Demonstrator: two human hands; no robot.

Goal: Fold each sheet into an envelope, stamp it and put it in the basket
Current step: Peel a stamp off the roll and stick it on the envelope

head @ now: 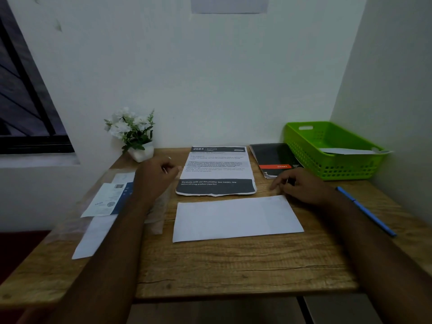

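- Folded white sheet (237,218) lies flat mid table (233,272), just in front of a printed page (216,170).
- Right hand (304,187) is at its far right corner, grip loose, holding nothing.
- Left hand (156,176): grip curled, can't tell if it's pinching anything.
- Green basket (339,168) sits back right.

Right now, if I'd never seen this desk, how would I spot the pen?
Find the green basket in the far right corner of the desk. Come back along the right edge, past the right hand: the pen lies slanted on bare wood. It is the only thin blue stick; the folded sheet nearby is white and flat.
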